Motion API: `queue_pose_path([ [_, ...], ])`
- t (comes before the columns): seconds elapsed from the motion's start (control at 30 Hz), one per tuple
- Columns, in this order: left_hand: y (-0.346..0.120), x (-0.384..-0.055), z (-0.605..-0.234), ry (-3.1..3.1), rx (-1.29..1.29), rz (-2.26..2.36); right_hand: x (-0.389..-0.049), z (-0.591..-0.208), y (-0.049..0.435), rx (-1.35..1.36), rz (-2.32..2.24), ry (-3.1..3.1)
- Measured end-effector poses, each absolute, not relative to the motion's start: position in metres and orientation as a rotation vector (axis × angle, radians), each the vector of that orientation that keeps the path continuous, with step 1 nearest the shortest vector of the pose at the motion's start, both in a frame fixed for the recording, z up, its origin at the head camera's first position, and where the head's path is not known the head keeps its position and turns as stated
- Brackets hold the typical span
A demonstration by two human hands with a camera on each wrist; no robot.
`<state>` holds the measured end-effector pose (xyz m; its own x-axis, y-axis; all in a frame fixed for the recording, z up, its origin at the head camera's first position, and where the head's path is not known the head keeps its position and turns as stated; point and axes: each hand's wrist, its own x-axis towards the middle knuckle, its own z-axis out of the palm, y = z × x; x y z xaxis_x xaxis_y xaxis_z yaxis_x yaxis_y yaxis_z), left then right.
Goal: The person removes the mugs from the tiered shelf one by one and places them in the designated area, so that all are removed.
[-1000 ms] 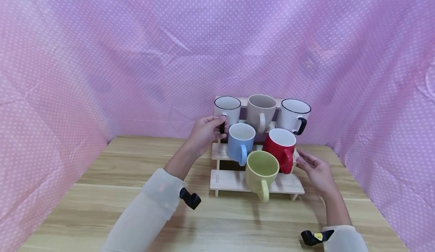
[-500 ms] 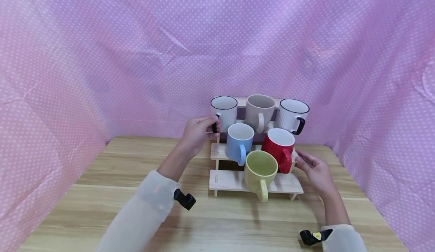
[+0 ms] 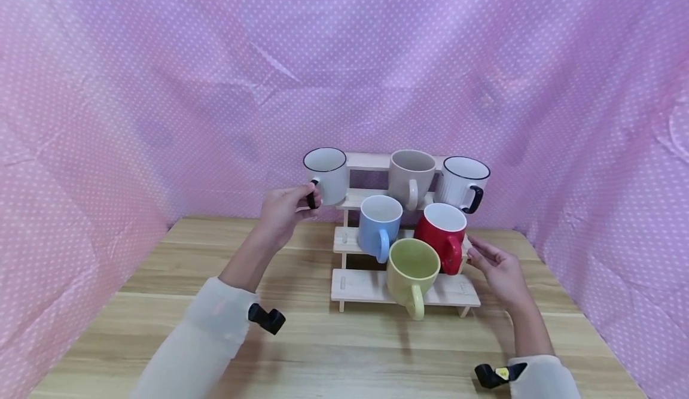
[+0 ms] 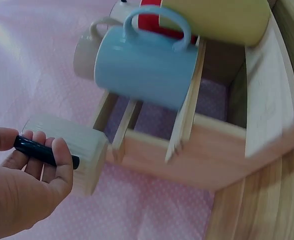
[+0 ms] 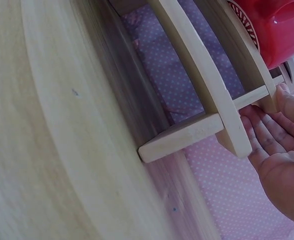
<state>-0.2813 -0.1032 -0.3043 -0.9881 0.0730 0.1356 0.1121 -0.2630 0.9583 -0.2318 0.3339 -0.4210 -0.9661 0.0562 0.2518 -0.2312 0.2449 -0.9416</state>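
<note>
My left hand (image 3: 285,210) pinches the black handle (image 4: 39,151) of a white ribbed mug (image 3: 332,182) with a black rim. The mug is upright, just off the left end of the top tier of a stepped wooden rack (image 3: 357,285). At the rack's other side, my right hand (image 3: 503,276) grips the end of the middle shelf, thumb at its edge and fingers behind and below. On that shelf stand a light blue mug (image 3: 370,231) and a red mug (image 3: 435,237). A yellow-green mug (image 3: 402,280) is on the lowest shelf.
A grey mug (image 3: 401,179) and a second white mug (image 3: 451,188) with a black rim stay on the top tier. The rack stands on a wood-grain table (image 3: 334,351). A pink dotted cloth (image 3: 258,88) hangs behind and at both sides.
My left hand has drawn the white mug leftward off the top shelf, baring the left end of that tier. My right hand holds its place at the rack, which barely shifts.
</note>
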Motion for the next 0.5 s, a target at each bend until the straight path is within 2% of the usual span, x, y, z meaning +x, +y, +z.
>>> queue_pose_path([
  [0.5, -0.165, -0.288, -0.318, -1.784, -0.141, -2.480, -0.230, -0.417, 0.332, 0.152, 1.783, -2.299],
])
